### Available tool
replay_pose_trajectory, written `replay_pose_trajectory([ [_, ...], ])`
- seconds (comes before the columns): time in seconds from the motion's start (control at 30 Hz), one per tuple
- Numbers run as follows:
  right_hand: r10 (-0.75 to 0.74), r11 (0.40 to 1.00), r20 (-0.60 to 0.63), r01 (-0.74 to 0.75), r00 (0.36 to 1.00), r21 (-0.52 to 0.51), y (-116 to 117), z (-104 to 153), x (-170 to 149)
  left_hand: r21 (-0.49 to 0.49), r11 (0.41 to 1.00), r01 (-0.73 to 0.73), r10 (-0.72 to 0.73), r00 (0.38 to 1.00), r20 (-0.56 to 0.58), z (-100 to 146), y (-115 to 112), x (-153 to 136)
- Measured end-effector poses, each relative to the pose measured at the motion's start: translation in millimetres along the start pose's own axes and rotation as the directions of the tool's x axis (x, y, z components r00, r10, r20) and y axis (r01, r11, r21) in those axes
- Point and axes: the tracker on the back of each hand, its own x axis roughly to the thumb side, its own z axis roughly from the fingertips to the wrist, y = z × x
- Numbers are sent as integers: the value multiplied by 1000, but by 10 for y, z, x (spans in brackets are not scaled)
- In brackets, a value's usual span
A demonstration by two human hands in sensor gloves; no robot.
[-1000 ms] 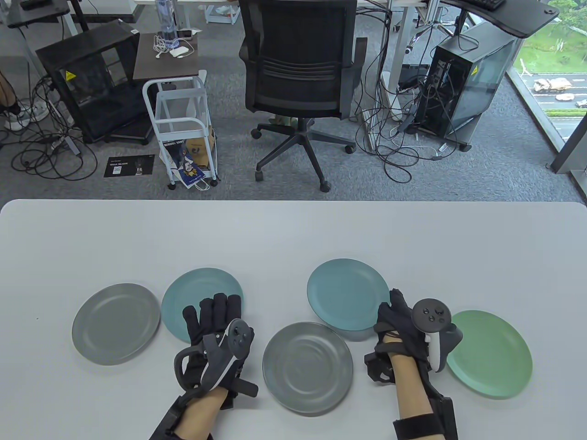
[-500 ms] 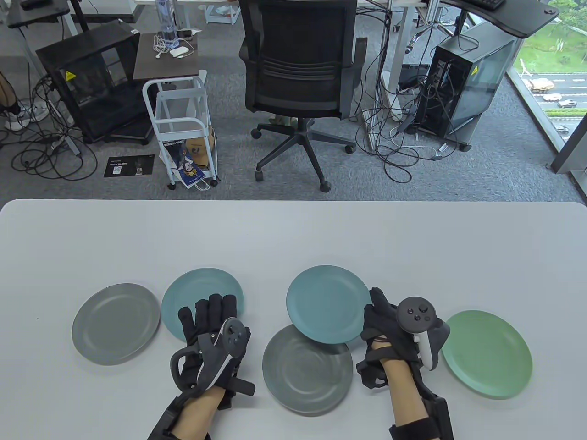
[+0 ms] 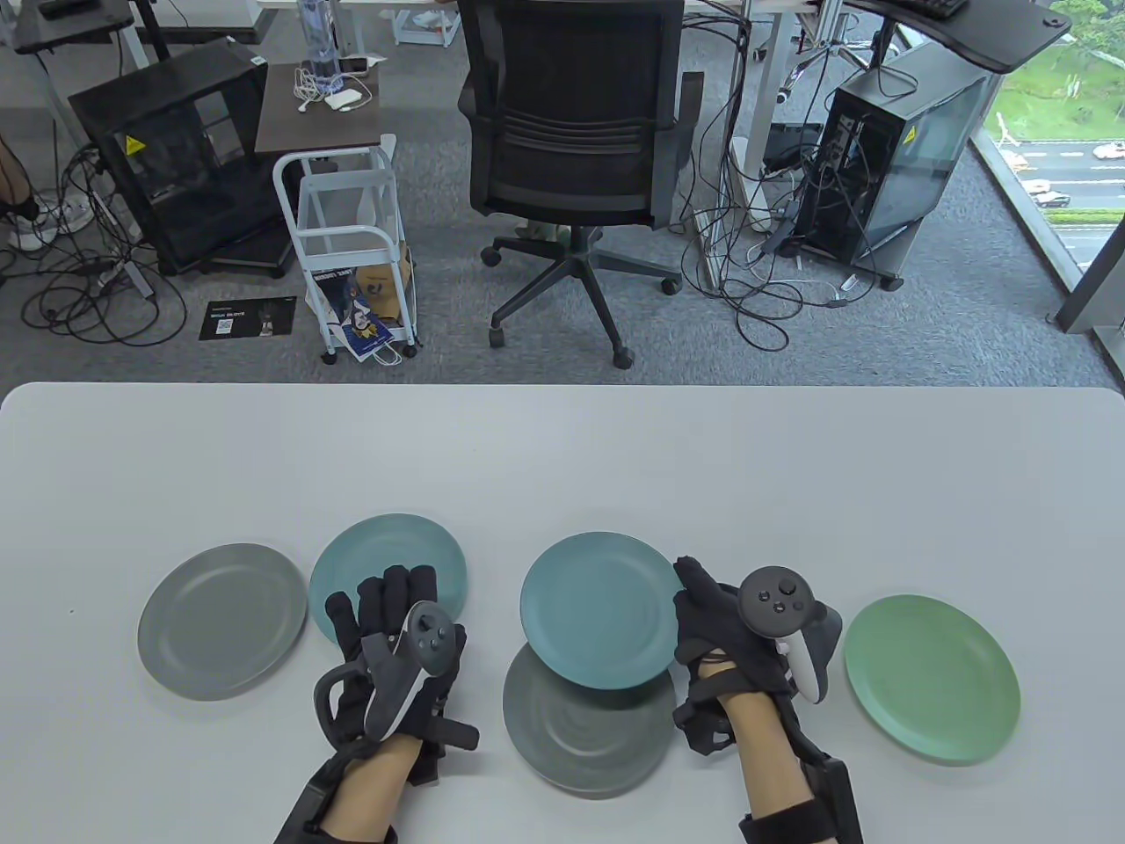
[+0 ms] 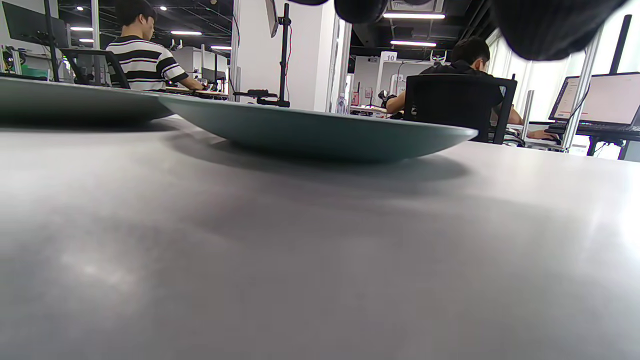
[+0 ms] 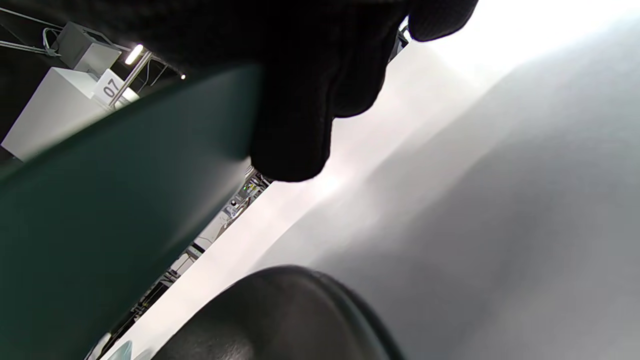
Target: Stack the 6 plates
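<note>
Several plates lie in a row on the white table (image 3: 562, 457). From the left: a grey plate (image 3: 222, 621), a teal plate (image 3: 387, 554), a grey plate (image 3: 589, 734) near the front, and a green plate (image 3: 932, 677). My right hand (image 3: 687, 607) grips the right rim of a blue plate (image 3: 593, 607) and holds it over the far part of the front grey plate. The right wrist view shows that plate's underside (image 5: 115, 200) under my fingers (image 5: 310, 100). My left hand (image 3: 387, 607) is open, with its fingers over the teal plate's near edge (image 4: 320, 132).
The table's far half is bare white surface. Beyond the far edge stand an office chair (image 3: 571, 114), a white cart (image 3: 352, 246) and computer towers. The left grey plate also shows in the left wrist view (image 4: 75, 102).
My right hand has carried the blue plate left and toward me, so it now overlaps the front grey plate. My left hand has slid slightly back and left.
</note>
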Motion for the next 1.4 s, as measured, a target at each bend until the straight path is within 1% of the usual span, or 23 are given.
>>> replay_pose_trajectory([
  [0.33, 6, 994, 96, -17, 995, 111, 115, -3, 120, -37, 999, -7, 6, 1000, -13, -53, -34, -41],
  [0.53, 31, 979, 161, -62, 986, 196, 180, -16, 170, -51, 999, 5, -6, 1000, -17, -59, -24, -52],
  [0.83, 62, 960, 238, -123, 969, 252, 198, -13, 211, -80, 995, 51, -52, 999, -17, -78, -39, -30],
  [0.93, 89, 958, 239, -149, 967, 246, 212, -13, 197, -95, 993, 70, -72, 997, -20, -85, -49, -23],
  [1.03, 176, 962, 252, -221, 951, 162, 187, 6, 198, -114, 989, 98, -101, 995, -25, -96, -63, -19],
  [1.13, 244, 954, 265, -280, 933, 107, 178, 21, 213, -135, 984, 119, -125, 992, -32, -119, -86, -15],
  [1.23, 316, 931, 266, -351, 911, 96, 196, 24, 220, -152, 978, 142, -149, 988, -35, -135, -109, -8],
  [1.33, 308, 931, 267, -347, 913, 114, 204, 26, 228, -178, 974, 143, -151, 988, -36, -153, -126, -5],
  [1.4, 326, 929, 262, -359, 908, 90, 202, 28, 233, -175, 973, 148, -156, 987, -37, -148, -118, 1],
])
